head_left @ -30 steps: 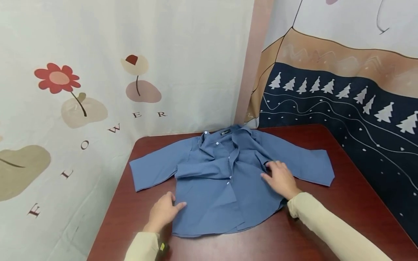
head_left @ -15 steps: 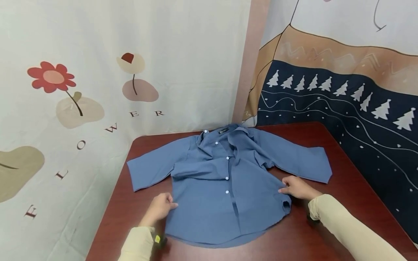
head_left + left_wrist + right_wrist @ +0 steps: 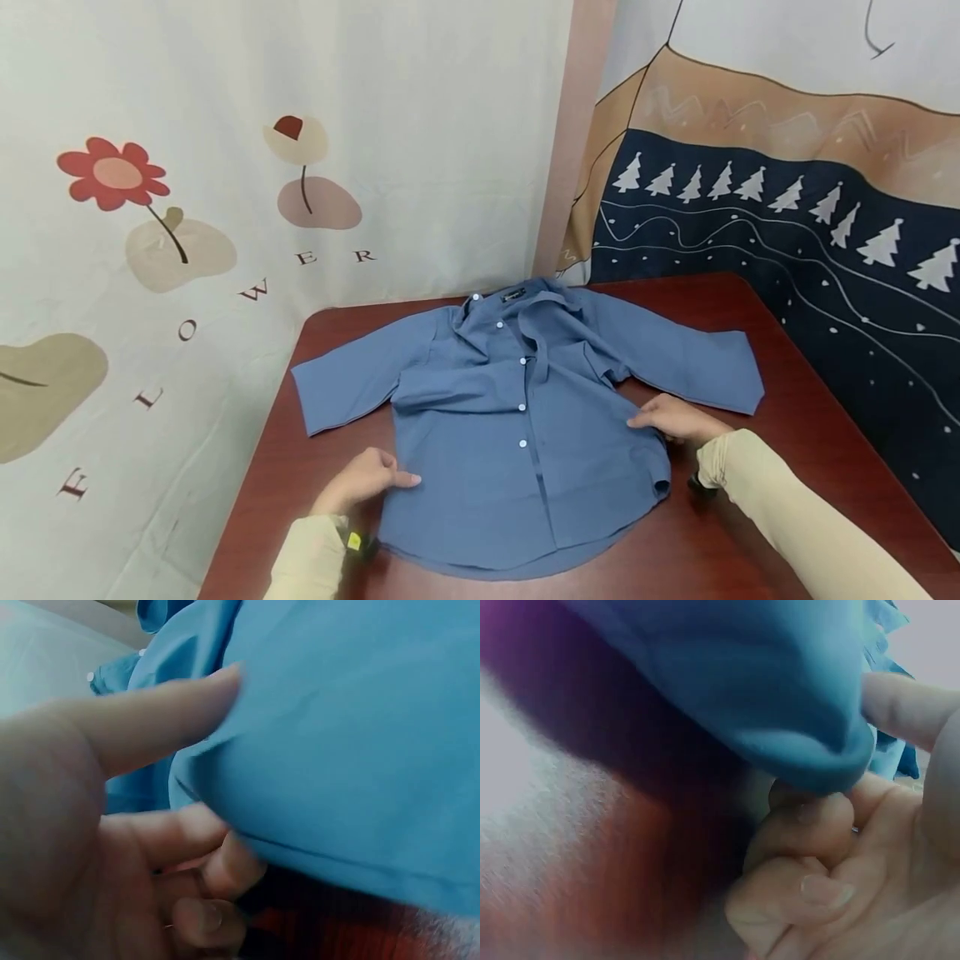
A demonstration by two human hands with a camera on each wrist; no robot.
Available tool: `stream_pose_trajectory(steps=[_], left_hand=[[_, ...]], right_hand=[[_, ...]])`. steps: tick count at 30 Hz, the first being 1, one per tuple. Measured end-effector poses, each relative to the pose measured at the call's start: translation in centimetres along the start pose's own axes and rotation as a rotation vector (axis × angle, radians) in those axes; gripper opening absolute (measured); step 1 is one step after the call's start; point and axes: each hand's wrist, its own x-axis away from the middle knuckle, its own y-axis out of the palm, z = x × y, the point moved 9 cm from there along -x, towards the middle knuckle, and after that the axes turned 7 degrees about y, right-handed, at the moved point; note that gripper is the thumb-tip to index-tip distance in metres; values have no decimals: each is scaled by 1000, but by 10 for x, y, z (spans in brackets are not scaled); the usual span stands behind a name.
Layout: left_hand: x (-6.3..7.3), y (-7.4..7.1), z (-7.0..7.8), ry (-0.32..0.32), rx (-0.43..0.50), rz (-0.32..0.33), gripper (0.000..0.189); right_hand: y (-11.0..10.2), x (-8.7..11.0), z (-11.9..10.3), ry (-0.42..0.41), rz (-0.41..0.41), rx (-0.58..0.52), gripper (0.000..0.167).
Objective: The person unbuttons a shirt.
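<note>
A blue button-up shirt [image 3: 465, 467] lies front up with its collar at the far side and its sleeves spread out. At its left side edge, my left hand [image 3: 366, 478] pinches the cloth. The left wrist view shows the thumb [image 3: 172, 720] over the fabric and curled fingers below the edge. My right hand [image 3: 678, 419] pinches the opposite side edge. In the right wrist view the cloth [image 3: 780, 712] hangs in a fold between thumb and curled fingers [image 3: 802, 832]. Some fingertips are hidden by the fabric.
The shirt lies on a dark red-brown table [image 3: 255, 517] with rounded far corners. A pale curtain with flower prints [image 3: 420, 150] stands behind and to the left. A dark curtain with tree prints [image 3: 750, 225] borders the right side.
My right hand has moved from the shirt's front out to its right side edge and grips it. The front panel is pulled straighter and the hem lies nearer. My left hand has closed on the left edge.
</note>
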Motion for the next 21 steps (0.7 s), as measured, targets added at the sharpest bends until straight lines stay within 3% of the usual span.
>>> stream_pose_trajectory(steps=[3,5,10,13,17,21], left_hand=[[1,10,6,77,4,-134,60],[2,14,8,122,-2,-187,62],[4,16,12,154,-4,-218,60],[6,16,12,140,31,-246,55],[8,14,6,95,62,-236,47],[2,2,5,44,190,-130,29]], right_hand=[[1,1,-2,-23,-36,20,50],[2,2,-3,-38,-49,46,52],[7,6,-2,-32,-106,113,56],[11,8,1,-15,-159,117,54],[8,6,3,-5,-135,17,45],[-10,2,-3,-30,13,-167,33]])
